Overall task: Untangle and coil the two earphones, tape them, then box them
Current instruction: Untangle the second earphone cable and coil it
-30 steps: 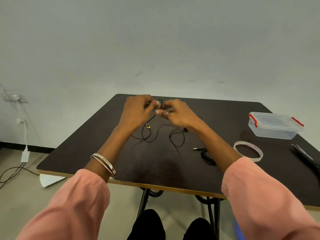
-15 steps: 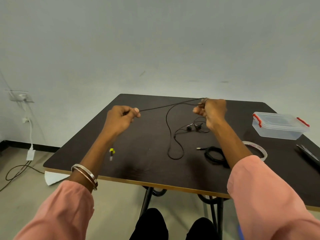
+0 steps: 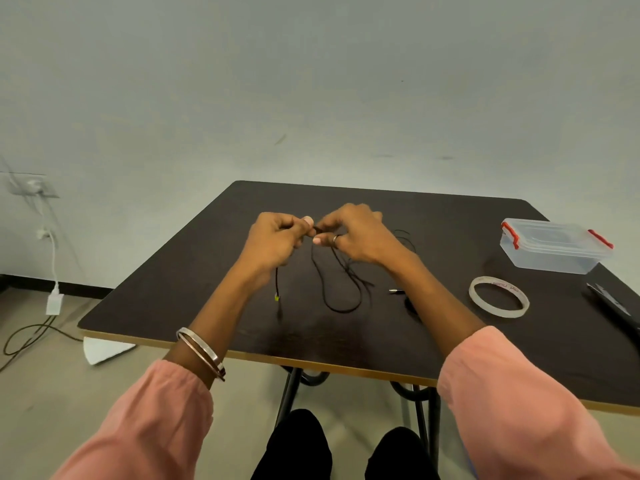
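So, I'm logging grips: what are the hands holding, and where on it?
Both hands, left and right, pinch one earphone cable mid-length; its plug end hangs below the left.

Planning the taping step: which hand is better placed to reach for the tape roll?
Right, probably. The tape roll lies on the table just outside the right hand's forearm; the left hand would have to cross over. Both hands pinch the earphone cable.
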{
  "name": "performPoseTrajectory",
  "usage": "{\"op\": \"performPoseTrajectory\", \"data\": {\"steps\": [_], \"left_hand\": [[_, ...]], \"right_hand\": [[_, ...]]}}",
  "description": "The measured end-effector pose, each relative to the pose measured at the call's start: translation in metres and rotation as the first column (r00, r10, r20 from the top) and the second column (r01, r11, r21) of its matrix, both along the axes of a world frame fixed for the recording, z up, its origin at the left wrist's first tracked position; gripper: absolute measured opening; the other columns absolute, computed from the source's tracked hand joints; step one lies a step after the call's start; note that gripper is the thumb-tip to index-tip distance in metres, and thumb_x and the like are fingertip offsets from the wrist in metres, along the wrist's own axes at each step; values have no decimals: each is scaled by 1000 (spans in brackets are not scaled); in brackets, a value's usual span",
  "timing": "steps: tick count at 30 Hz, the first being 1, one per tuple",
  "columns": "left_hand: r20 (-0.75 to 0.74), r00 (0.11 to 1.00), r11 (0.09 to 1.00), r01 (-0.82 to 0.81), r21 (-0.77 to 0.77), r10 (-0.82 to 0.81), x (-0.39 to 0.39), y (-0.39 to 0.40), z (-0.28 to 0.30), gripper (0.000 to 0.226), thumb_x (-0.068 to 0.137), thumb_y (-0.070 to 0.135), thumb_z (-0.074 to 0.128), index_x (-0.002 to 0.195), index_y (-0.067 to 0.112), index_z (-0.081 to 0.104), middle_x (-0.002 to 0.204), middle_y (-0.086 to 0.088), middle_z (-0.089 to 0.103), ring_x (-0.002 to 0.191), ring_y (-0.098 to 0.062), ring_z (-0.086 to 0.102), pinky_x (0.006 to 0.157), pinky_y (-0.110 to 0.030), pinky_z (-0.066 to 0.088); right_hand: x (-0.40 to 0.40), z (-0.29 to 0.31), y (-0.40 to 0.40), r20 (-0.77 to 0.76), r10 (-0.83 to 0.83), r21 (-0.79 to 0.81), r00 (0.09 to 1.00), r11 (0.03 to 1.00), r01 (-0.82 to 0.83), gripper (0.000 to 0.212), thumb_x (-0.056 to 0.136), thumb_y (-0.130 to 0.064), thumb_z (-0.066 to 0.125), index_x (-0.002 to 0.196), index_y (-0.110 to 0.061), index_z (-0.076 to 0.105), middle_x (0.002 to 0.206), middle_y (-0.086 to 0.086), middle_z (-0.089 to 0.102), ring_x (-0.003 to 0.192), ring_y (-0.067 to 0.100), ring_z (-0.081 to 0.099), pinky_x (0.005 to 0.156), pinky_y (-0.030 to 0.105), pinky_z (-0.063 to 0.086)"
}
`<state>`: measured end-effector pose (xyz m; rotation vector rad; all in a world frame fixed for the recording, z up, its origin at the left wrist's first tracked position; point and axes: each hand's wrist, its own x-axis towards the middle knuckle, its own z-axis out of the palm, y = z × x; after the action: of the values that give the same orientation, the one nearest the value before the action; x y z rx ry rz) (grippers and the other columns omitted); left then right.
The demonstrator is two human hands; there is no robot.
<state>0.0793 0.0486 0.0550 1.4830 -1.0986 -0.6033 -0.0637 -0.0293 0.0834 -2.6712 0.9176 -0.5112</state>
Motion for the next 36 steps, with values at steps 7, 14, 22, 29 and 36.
{"op": "performPoseTrajectory", "data": {"steps": [7, 14, 22, 29, 36], "left_hand": [[-287, 948, 990, 143, 1, -137, 7, 9, -14, 33, 96, 27, 56, 86, 0, 71, 53, 2, 40, 42, -7, 24, 39, -19, 22], [-555, 791, 947, 321, 20, -257, 3, 7, -30, 28, 99, 19, 47, 95, 0, 67, 59, 2, 45, 48, -6, 35, 41, -17, 32], [-596, 798, 977, 187, 103, -90, -3, -12, -43, 25, 99, 16, 49, 86, 2, 65, 57, 1, 46, 42, -4, 35, 35, -14, 26], [-710, 650, 947, 312, -76, -271, 1, -27, -46, 27, 103, 12, 36, 88, 5, 58, 66, 0, 46, 48, -5, 38, 39, -15, 31], [-763, 518, 918, 139, -372, -387, 9, -44, -61, 31, 97, -6, 31, 114, -1, 56, 73, -1, 53, 56, -6, 44, 49, -18, 38]], "right_hand": [[-18, -6, -12, 556, -271, 375, 786, 925, 54, 8, 89, -15, 66, 89, -11, 73, 71, 2, 70, 58, -2, 64, 56, 8, 46], [-13, -16, -19, 664, -509, 524, 548, 839, 145, 16, 91, -7, 62, 77, -6, 69, 67, 11, 65, 57, 15, 62, 65, 32, 60], [13, -52, -27, -91, -123, -223, 988, 970, 100, 83, 83, -26, 71, 149, -34, 20, 154, -6, 28, 140, 21, 20, 103, 44, 22], [30, -78, -41, 434, -37, 85, 900, 996, 0, 23, 85, 5, 54, 94, -6, 71, 88, 7, 73, 85, 19, 66, 80, 29, 50], [40, -105, -42, 315, 62, 84, 947, 992, -92, 15, 79, 8, 51, 85, 2, 63, 77, 11, 64, 71, 21, 57, 64, 31, 44]]}}
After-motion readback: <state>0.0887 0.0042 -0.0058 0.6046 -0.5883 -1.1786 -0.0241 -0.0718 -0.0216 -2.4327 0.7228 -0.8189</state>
